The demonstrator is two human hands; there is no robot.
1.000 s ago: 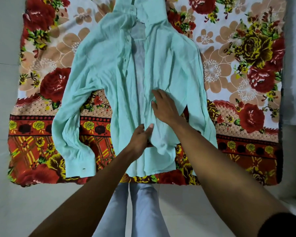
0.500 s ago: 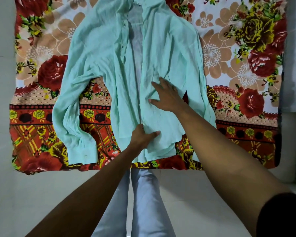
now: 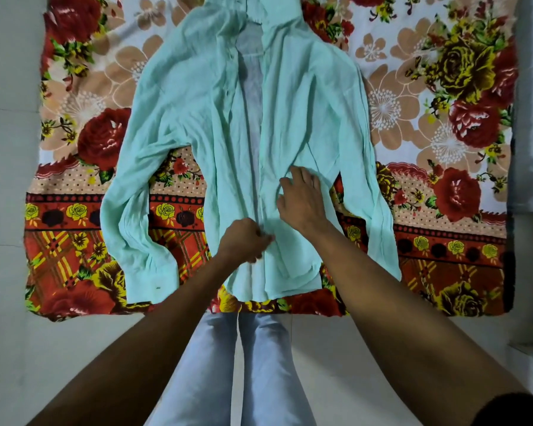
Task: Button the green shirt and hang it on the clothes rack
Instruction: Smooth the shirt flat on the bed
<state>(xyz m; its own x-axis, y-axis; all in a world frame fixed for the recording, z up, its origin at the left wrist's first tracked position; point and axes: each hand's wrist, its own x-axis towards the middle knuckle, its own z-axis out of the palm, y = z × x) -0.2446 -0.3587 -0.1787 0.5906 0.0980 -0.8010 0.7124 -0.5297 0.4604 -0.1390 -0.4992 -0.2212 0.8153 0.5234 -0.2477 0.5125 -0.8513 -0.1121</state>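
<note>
One head-worn camera looks steeply down from standing height, close over a floral sheet on the floor.

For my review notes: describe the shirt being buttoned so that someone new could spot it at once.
A floral red and cream bedsheet covers the floor. Spread flat on its middle lies the mint green shirt, long-sleeved, front open, collar away from the person. It is the only plain, unpatterned fabric there, and the left hand pinches its front edge while the right hand rests on it.

Bare forearms, a black sleeve on the right arm, and pale blue trousers
</note>
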